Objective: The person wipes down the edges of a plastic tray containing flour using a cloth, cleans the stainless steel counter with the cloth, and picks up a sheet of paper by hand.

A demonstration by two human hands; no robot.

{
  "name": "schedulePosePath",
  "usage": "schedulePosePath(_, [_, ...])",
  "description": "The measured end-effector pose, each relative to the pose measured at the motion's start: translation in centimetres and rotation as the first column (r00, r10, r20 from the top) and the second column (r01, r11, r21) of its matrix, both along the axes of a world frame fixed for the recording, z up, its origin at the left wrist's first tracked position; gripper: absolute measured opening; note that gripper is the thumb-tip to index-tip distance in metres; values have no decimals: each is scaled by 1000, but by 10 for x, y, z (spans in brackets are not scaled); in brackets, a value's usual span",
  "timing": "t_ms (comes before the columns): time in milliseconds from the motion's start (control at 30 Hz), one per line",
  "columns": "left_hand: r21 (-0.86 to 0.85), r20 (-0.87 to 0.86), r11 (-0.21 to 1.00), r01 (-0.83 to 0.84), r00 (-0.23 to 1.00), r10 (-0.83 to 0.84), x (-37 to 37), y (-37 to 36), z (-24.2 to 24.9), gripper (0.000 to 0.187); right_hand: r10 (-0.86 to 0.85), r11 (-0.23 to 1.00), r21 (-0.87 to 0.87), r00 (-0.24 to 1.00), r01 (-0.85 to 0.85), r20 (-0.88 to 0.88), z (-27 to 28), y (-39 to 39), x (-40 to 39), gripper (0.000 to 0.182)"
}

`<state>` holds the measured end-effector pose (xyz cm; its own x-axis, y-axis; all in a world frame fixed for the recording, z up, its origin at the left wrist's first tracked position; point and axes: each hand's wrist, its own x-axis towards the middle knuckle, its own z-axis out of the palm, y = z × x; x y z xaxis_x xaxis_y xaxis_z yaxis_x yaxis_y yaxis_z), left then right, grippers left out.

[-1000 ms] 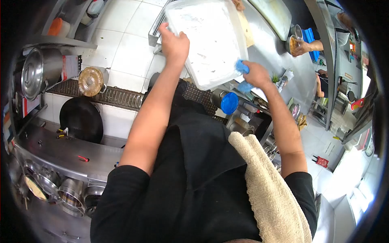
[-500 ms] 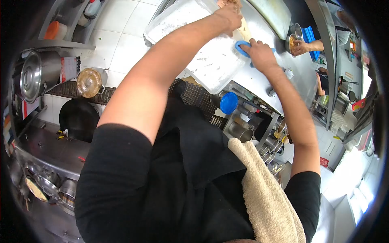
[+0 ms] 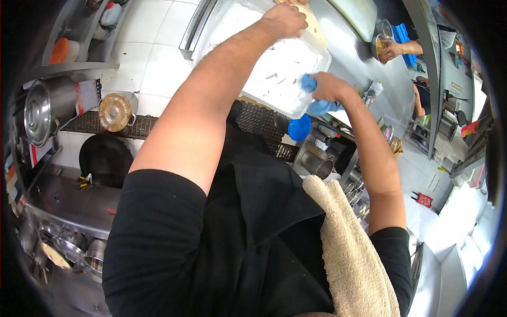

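Plastic tub [image 3: 288,66], pale and see-through at its walls, sits at the top centre of the frame, tilted in the view, with its lower corner reaching past the edge of the steel surface [image 3: 346,53]. White patches and small dark marks show on its broad face. The left hand [image 3: 287,21] is over the upper part of the tub, its fingers bent downward; whether they are closed on anything cannot be told. Just above it, at the top edge of the frame, some orange-brown food lies by a tan board [image 3: 315,27]. The right hand [image 3: 328,87] is at the tub's right-hand side, its fingers clamped on a blue cloth [image 3: 323,107], part of which touches the tub's rim.

A pale cutting board [image 3: 356,18] lies on the surface at the upper right. Near it, another person's hand [image 3: 391,50] is at a metal bowl [image 3: 379,46] holding orange food. Below the tub are a round blue lid [image 3: 300,128] and, lower still, a steel pot [image 3: 317,165]. On the left side of the frame are a large lidded pot [image 3: 39,112], a container with a brownish top [image 3: 115,112] and a black wok [image 3: 105,158]. A beige towel [image 3: 356,248] hangs at the lower right, against the black clothing.
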<state>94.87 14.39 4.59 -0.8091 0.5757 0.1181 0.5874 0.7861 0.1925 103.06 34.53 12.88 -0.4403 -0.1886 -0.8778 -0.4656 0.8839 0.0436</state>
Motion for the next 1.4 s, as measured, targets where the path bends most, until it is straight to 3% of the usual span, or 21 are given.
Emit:
schedulePosePath(100, [-11,25,1000,-9,1000,9,13,-9,14,32,-109,991,-78,993,106,-36,11,9,8,59])
schedulePosePath(133, [-18,8,1000,-17,1000,18,13,-9,13,33,-99,982,-177,980,68,-175,9,16,7,62])
schedulePosePath(233, [-28,-22,999,-20,1000,19,15,-5,9,32,20,998,63,917,6,-399,29,-8,-11,61])
schedulePosePath(267, [-15,-20,1000,-18,1000,17,14,-5,8,31,108,988,149,892,-46,-439,23,-9,-20,49])
schedulePosePath(367, [-15,22,1000,-16,1000,17,-1,1,0,29,258,958,243,828,-152,-499,2,-6,-31,38])
schedulePosePath(500, [17,11,1000,-3,1000,3,-1,1,-3,28,198,955,282,900,-89,-387,1,-10,-33,34])
schedulePosePath(600, [44,14,997,-60,998,59,0,4,-8,28,-12,979,191,951,74,-310,4,-7,-25,56])
schedulePosePath(700, [33,4,997,-74,997,74,-10,9,-18,27,54,993,115,920,-9,-388,-1,8,30,42])
schedulePosePath(767, [75,5,994,-78,997,78,-8,4,-13,27,-55,986,127,934,107,-354,5,4,63,51])
schedulePosePath(867, [101,-3,993,-67,998,68,-8,0,-12,26,-96,983,117,937,142,-335,9,3,99,50])
schedulePosePath(1067, [61,-41,994,-95,994,98,-14,11,-22,26,-157,986,14,947,168,-280,34,1,60,49])
schedulePosePath(1233, [13,-25,995,-96,995,97,-3,9,-9,27,-13,996,76,902,50,-431,40,7,9,49])
schedulePosePath(1400, [-17,37,997,-80,996,81,1,3,3,30,70,990,138,929,-20,-362,33,7,37,41])
